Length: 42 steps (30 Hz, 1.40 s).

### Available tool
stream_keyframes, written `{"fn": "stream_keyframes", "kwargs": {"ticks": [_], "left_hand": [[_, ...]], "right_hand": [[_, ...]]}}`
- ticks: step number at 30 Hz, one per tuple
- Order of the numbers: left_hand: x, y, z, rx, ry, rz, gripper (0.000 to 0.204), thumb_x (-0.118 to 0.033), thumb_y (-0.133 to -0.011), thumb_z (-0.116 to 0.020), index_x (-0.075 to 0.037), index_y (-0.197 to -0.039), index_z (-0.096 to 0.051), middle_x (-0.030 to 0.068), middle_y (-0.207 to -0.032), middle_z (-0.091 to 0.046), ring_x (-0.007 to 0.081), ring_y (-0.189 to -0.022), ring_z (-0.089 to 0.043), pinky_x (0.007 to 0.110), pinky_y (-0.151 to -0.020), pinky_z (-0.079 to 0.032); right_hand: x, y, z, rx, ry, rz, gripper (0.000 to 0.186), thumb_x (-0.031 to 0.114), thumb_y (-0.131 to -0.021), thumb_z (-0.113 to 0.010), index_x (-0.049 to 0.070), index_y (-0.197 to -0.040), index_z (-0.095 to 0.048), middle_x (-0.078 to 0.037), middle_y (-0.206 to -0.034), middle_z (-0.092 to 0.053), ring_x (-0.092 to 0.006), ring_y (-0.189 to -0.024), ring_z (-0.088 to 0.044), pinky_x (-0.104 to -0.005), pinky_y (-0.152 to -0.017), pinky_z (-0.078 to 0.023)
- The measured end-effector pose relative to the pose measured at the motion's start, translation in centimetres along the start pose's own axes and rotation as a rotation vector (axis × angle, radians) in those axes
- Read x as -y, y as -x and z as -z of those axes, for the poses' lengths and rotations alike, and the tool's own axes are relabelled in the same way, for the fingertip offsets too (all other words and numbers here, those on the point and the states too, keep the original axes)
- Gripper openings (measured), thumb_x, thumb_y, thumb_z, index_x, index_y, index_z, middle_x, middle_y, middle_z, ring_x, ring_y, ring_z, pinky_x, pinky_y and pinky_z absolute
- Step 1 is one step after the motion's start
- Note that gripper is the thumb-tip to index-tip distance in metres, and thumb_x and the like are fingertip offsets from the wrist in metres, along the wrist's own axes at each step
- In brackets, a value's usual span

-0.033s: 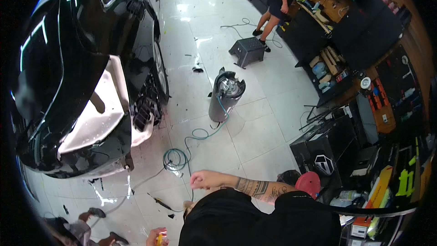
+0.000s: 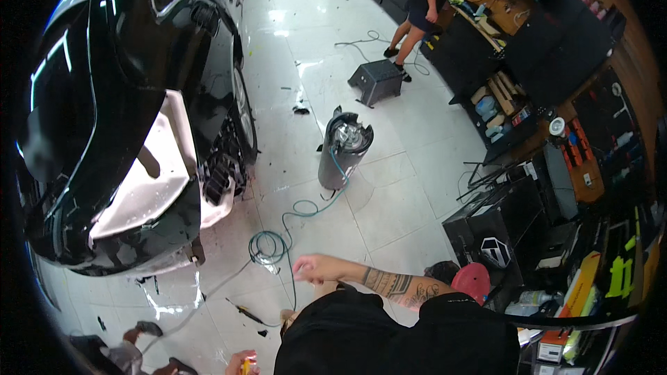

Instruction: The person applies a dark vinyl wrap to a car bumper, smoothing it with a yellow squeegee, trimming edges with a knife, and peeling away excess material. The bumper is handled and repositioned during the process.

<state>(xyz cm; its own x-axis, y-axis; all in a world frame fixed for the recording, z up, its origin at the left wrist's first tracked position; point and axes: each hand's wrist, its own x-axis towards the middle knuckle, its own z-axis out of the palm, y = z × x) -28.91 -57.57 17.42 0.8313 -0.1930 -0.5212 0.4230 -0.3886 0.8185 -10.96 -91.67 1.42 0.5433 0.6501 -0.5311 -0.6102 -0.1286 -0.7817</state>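
My right hand (image 2: pixel 313 269) is held out in front of my black shirt with the fingers curled in. Whatever it may hold is too blurred to make out. Beyond it, a coil of green hose (image 2: pixel 267 246) lies on the tiled floor. At the bottom edge, my left hand (image 2: pixel 240 362) is closed around a small yellow-and-clear object (image 2: pixel 246 365), partly cut off by the frame. To the left stands a black car (image 2: pixel 76 132) with a pale open lamp recess (image 2: pixel 149 180) at its corner.
A dark cylinder (image 2: pixel 335 167) stands mid-floor, joined to the hose. Behind it sits a grey step stool (image 2: pixel 379 80), with another person (image 2: pixel 420 14) beside the cabinets. A second person (image 2: pixel 125 357) is low at the lower left. A thin tool (image 2: pixel 244 311) lies near my feet. Shelves and boxes line the right.
My right hand has shifted very slightly to the right. The person by the cabinets has barely moved, and the rest looks the same.
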Motion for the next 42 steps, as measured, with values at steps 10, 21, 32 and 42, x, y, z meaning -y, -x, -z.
{"fn": "stream_keyframes", "kwargs": {"ticks": [10,21,32,42], "left_hand": [[0.8,-1.1,-2.4,-0.069,0.068,0.040,0.043,-0.033,-0.097,-0.061,-0.002,-0.127,-0.056,0.0009,-0.091,-0.055,0.0126,-0.084,-0.047,0.027,-0.077,-0.042],[1.9,-0.1,-5.3,-0.214,-0.040,0.118,0.043,-0.037,-0.091,-0.065,-0.007,-0.123,-0.062,0.0148,-0.114,-0.064,0.0280,-0.107,-0.060,0.036,-0.093,-0.046],[2.3,2.8,-6.8,-0.410,0.117,0.176,0.043,-0.036,-0.093,-0.065,-0.009,-0.125,-0.060,0.0121,-0.118,-0.062,0.0246,-0.108,-0.060,0.036,-0.094,-0.047],[3.4,-2.0,-0.4,-0.409,0.180,0.058,0.039,-0.028,-0.092,-0.067,-0.006,-0.124,-0.061,0.0072,-0.112,-0.063,0.0156,-0.096,-0.061,0.031,-0.088,-0.047]], "right_hand": [[22.4,13.8,23.8,-0.932,-0.269,0.832,0.097,0.005,-0.093,-0.058,0.012,-0.153,0.017,-0.004,-0.081,-0.056,-0.0116,-0.068,-0.058,-0.0231,-0.053,-0.047],[17.5,5.5,20.9,-0.714,0.186,0.529,0.049,0.023,-0.100,-0.051,0.004,-0.144,-0.043,0.003,-0.075,-0.056,-0.0045,-0.062,-0.046,-0.0191,-0.054,-0.037],[-16.3,-2.5,10.5,0.042,0.313,-0.385,0.044,0.039,-0.098,-0.051,0.007,-0.126,-0.064,-0.008,-0.116,-0.069,-0.0205,-0.105,-0.063,-0.0335,-0.091,-0.047],[-6.2,-11.0,12.6,-0.099,1.072,0.142,0.057,0.045,-0.086,-0.069,-0.001,-0.120,-0.064,-0.021,-0.112,-0.068,-0.0306,-0.095,-0.069,-0.0371,-0.086,-0.052]]}}
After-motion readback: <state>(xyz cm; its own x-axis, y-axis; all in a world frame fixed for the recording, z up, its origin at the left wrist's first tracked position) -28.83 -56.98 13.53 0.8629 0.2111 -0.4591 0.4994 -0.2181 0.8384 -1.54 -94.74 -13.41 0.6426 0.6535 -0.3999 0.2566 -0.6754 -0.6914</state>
